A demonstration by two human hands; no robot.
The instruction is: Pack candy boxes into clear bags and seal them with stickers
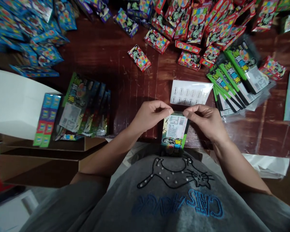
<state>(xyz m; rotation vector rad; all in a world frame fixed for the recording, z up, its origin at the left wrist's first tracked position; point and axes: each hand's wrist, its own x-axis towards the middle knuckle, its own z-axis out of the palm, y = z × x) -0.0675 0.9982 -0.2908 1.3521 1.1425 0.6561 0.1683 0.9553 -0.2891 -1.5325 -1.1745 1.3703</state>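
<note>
My left hand and my right hand both pinch the top edge of a green-and-black packet with a white barcode label, held upright against my belly at the table's near edge. Fingers of both hands are closed on its upper corners. Just beyond my hands lies a white sticker sheet with rows of round stickers on the dark wooden table.
A stack of green packets lies to the right, another pile to the left beside a blue box and a white carton. Small red boxes crowd the far right, blue ones the far left.
</note>
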